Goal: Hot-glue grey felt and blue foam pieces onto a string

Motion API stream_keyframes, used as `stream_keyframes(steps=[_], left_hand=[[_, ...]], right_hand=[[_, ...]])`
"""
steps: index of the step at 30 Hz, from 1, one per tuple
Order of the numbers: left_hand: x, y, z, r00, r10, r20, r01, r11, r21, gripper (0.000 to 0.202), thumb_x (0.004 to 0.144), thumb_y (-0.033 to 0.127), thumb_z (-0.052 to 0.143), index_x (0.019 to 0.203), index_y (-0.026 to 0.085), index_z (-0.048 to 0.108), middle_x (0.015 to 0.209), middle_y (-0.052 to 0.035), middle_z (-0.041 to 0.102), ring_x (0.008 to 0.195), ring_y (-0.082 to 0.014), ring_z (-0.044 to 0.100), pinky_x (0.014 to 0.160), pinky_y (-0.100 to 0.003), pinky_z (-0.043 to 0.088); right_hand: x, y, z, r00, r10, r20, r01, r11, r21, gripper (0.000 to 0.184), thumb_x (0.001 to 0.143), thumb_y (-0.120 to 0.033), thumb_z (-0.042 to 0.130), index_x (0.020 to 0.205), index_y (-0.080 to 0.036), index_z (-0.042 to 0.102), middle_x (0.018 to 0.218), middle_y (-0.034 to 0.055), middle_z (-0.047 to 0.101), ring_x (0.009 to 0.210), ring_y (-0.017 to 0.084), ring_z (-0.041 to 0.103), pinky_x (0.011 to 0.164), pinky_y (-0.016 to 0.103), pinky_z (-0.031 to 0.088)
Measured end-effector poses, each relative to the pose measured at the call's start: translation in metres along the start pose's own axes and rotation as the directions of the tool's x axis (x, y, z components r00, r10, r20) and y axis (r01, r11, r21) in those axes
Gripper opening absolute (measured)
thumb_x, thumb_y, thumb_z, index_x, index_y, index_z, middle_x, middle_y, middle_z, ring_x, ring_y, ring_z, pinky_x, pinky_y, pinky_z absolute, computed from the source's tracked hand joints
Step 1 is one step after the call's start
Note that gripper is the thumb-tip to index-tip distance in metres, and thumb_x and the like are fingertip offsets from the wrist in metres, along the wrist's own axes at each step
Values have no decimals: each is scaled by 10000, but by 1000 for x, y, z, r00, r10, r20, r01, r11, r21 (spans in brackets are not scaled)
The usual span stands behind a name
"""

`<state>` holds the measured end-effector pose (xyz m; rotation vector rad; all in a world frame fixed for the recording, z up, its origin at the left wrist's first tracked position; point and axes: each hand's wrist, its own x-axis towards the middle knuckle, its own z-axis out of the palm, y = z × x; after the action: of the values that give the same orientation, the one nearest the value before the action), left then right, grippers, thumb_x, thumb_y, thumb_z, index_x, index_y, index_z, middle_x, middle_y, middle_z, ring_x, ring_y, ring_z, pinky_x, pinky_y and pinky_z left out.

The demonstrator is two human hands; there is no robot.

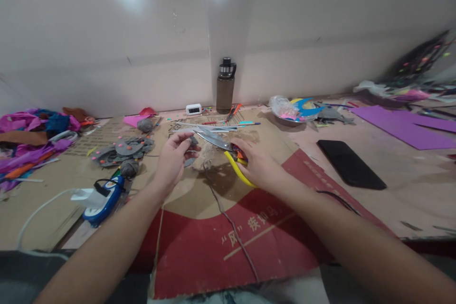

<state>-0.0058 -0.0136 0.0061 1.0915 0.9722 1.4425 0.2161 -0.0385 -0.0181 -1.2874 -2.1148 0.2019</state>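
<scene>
My right hand [254, 161] grips a pair of scissors [215, 140] with a yellow handle, its metal blades pointing left. My left hand [176, 154] is closed on a small grey piece [190, 159] that looks like felt or foam sheet. The blade tips reach close to the left fingertips; whether they touch the piece I cannot tell. Beneath the hands lies a cardboard sheet [199, 256] with a red printed area. A thin grey cord [231, 221] runs over it toward me from a tangle of pale threads [207, 156].
To the left are grey pieces with pink dots [124, 149], a blue power strip [103, 206] and colourful scraps [35, 128]. A bottle [225, 88] and small clock [194, 109] stand by the wall. Rightward are a bowl [290, 122], a phone [349, 164] and purple sheets [395, 126].
</scene>
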Motion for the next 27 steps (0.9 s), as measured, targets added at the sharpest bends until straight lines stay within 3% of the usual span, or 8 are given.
stream_keyframes(steps=[4,11,17,27], left_hand=[[0,2,4,998,19,61,-20,1000,6,320,660,172,733,955,140,614,720,-3,622,587,-92,594,548,-201,461],[2,4,2,998,-21,61,20,999,27,328,623,154,743,905,136,578,629,2,627,523,-84,557,508,-183,425],[-1,9,5,996,-57,67,55,998,34,248,605,115,714,810,135,576,612,23,588,509,-64,525,495,-166,406],[1,8,-5,970,-134,202,141,990,-18,275,625,117,726,883,114,629,658,26,552,517,-45,477,476,-161,355]], right_hand=[[-2,0,2,1000,-21,-6,21,998,-55,419,826,-263,543,1235,-175,525,1066,104,648,913,206,599,808,309,459],[-4,2,2,991,-93,-92,59,944,-324,424,877,-360,501,1281,-235,531,1038,103,653,881,225,604,724,304,427],[-5,3,2,994,-95,-47,66,903,-424,437,917,-399,432,1324,-252,497,1038,100,647,850,205,587,680,288,375],[-4,1,-7,996,-87,-20,61,829,-556,378,903,-376,456,1254,-263,541,914,80,641,758,192,541,580,296,239]])
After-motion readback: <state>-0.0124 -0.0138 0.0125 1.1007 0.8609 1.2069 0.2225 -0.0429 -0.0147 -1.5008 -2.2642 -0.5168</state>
